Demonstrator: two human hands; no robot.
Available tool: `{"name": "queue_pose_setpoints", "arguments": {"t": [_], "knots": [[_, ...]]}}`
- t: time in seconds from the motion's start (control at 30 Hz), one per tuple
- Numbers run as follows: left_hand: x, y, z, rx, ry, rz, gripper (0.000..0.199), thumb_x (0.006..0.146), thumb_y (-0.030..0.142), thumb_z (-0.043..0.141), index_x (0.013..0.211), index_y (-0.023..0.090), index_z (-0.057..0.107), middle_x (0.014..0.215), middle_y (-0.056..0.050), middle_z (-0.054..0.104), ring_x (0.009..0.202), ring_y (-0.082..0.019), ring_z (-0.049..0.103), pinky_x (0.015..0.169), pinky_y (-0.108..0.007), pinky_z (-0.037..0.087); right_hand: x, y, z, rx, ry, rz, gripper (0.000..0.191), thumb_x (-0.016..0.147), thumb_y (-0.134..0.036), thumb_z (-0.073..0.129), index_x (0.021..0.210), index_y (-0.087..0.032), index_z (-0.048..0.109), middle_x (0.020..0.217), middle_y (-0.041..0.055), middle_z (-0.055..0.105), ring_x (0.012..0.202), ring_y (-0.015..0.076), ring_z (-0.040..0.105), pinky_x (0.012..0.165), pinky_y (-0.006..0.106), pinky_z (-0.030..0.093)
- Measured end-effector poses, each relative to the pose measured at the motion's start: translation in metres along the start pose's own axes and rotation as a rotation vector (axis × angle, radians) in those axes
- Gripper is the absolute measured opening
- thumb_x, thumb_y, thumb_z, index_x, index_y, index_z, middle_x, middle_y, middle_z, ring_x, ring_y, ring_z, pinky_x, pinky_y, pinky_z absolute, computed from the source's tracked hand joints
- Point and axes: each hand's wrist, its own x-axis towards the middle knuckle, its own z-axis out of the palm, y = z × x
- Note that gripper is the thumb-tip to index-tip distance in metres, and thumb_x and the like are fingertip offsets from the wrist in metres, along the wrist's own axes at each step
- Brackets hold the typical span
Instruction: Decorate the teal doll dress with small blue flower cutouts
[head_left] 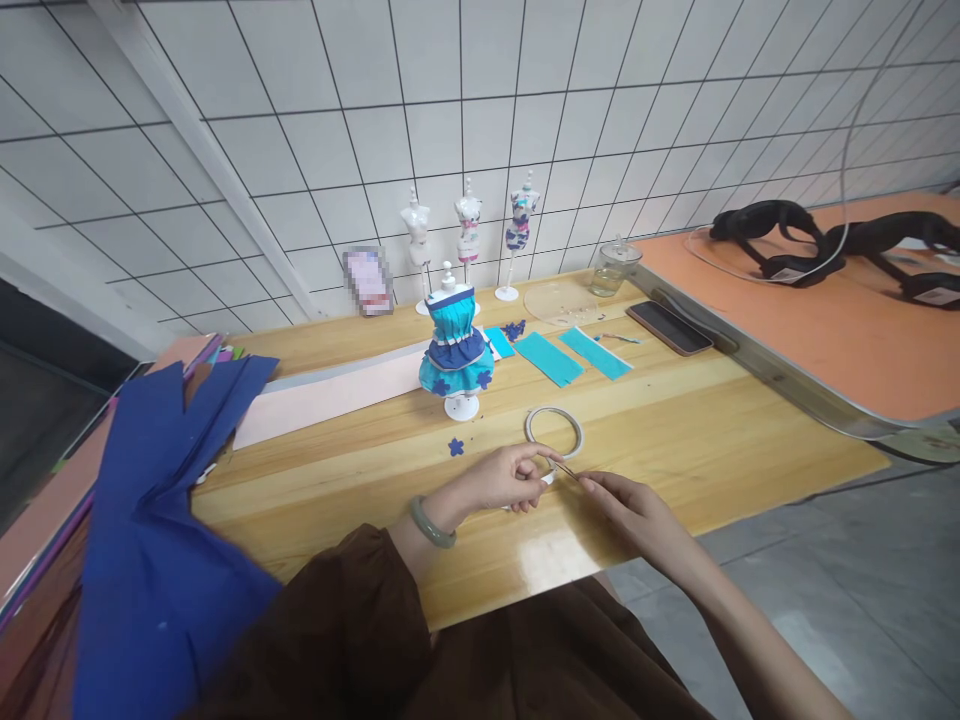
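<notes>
My right hand [626, 508] pinches a pair of thin tweezers [568, 470], their tips at my left index finger. My left hand [506, 480] has that finger stretched out and the others curled in. A small white piece [549, 478] shows by its fingertips; whether it is gripped is hard to see. Just beyond lies a roll of narrow tape [528, 425]. A dark blue paper flower [456, 447] lies left of it. Behind stands a small dress form [461, 407] wearing a turquoise and blue ruffled paper dress [454, 325] with blue flowers near the hem.
Three mini mannequins [468, 215] stand by the tiled wall. Turquoise strips [551, 358], a phone [670, 327] and a glass jar [615, 270] lie or stand at the right. Blue crepe paper [150, 500] and a pale pink strip [322, 400] cover the left. Black straps [780, 240] rest on the orange surface.
</notes>
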Motion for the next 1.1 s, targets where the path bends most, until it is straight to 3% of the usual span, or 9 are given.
{"name": "queue_pose_setpoints", "arguments": {"t": [0.27, 0.37, 0.53, 0.67, 0.8, 0.97, 1.1], "knots": [[0.000, 0.001, -0.001, -0.004, -0.001, 0.003, 0.050, 0.078, 0.028, 0.056, 0.127, 0.025, 0.044, 0.058, 0.005, 0.050, 0.047, -0.006, 0.047, 0.045, -0.017, 0.040, -0.002, 0.005, 0.001, -0.100, 0.016, -0.025, 0.042, 0.082, -0.051, 0.046, 0.101, -0.019, 0.065, 0.103, 0.0076, 0.069, 0.099, 0.0270, 0.061, 0.076, 0.032, 0.048], [0.001, 0.000, -0.002, 0.007, 0.002, 0.008, 0.056, 0.078, 0.029, 0.056, 0.131, 0.026, 0.038, 0.060, 0.004, 0.053, 0.048, -0.006, 0.049, 0.045, -0.018, 0.041, 0.004, 0.018, -0.010, -0.243, 0.122, -0.018, 0.043, 0.083, -0.052, 0.043, 0.102, -0.018, 0.063, 0.101, 0.0092, 0.069, 0.096, 0.0268, 0.062, 0.076, 0.033, 0.048], [0.002, -0.001, -0.001, 0.018, 0.004, 0.013, 0.063, 0.079, 0.026, 0.055, 0.136, 0.027, 0.028, 0.066, 0.003, 0.054, 0.049, -0.007, 0.052, 0.043, -0.017, 0.041, 0.015, 0.040, -0.026, -0.680, 0.375, 0.043, 0.046, 0.088, -0.045, 0.035, 0.115, -0.014, 0.055, 0.107, 0.0156, 0.063, 0.095, 0.0299, 0.061, 0.071, 0.037, 0.047], [0.000, -0.001, 0.003, 0.049, 0.042, 0.039, 0.065, 0.079, 0.024, 0.053, 0.138, 0.029, 0.024, 0.078, 0.000, 0.054, 0.056, -0.009, 0.056, 0.043, -0.017, 0.042, 0.018, 0.048, -0.025, -0.905, 0.443, 0.031, 0.043, 0.090, -0.037, 0.034, 0.118, -0.011, 0.053, 0.100, 0.0168, 0.061, 0.081, 0.0268, 0.063, 0.063, 0.036, 0.048], [-0.001, 0.002, 0.005, 0.123, 0.076, 0.046, 0.062, 0.078, 0.021, 0.051, 0.136, 0.028, 0.031, 0.085, -0.002, 0.056, 0.063, -0.009, 0.053, 0.045, -0.018, 0.044, 0.019, 0.054, -0.022, -1.021, 0.486, -0.076, 0.037, 0.089, -0.033, 0.038, 0.114, -0.012, 0.056, 0.090, 0.0137, 0.061, 0.072, 0.0235, 0.061, 0.060, 0.034, 0.047], [0.000, 0.009, 0.004, 0.151, 0.209, 0.174, 0.049, 0.072, 0.011, 0.053, 0.121, 0.019, 0.052, 0.096, -0.007, 0.060, 0.083, -0.013, 0.054, 0.063, -0.021, 0.046, 0.021, 0.052, -0.023, -1.032, 0.540, -0.232, 0.032, 0.086, -0.032, 0.044, 0.104, -0.013, 0.063, 0.088, 0.0148, 0.063, 0.087, 0.0297, 0.058, 0.074, 0.042, 0.045], [-0.001, 0.018, 0.001, -0.024, 0.232, 0.255, 0.041, 0.070, 0.010, 0.052, 0.110, 0.016, 0.059, 0.098, -0.009, 0.059, 0.084, -0.013, 0.052, 0.066, -0.023, 0.045, 0.015, 0.019, -0.018, -0.639, 0.536, -0.388, 0.029, 0.086, -0.038, 0.047, 0.097, -0.019, 0.065, 0.097, 0.0117, 0.065, 0.096, 0.0270, 0.057, 0.083, 0.041, 0.044]]}}
